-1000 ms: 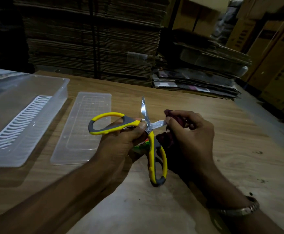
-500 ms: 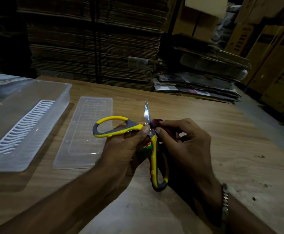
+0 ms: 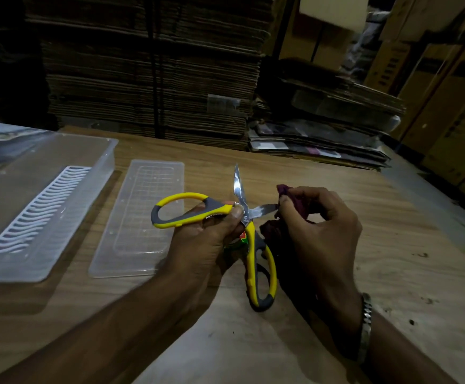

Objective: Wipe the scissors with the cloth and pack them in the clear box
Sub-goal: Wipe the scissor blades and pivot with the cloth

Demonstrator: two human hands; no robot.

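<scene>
The scissors (image 3: 246, 217) are open wide, held in the air above the middle of the desk (image 3: 391, 245). They have two short shiny steel blades and thick yellow handles with grey grips; one blade points away from the person, the other points to the right. The left hand (image 3: 212, 245) grips them near the pivot, thumb on the joint. The right hand (image 3: 319, 225) is closed on a dark red cloth (image 3: 289, 195) and pinches the tip of the right blade with it.

The desk is of pale wood grain with some dark spots near its right edge. At its left edge stands the clear box (image 3: 45, 200), with a white ribbed insert (image 3: 40, 209) in its bottom. Just beside it lies the flat clear lid (image 3: 140, 217). Behind the far edge are high stacks of flattened cardboard (image 3: 153, 65) in a dim room.
</scene>
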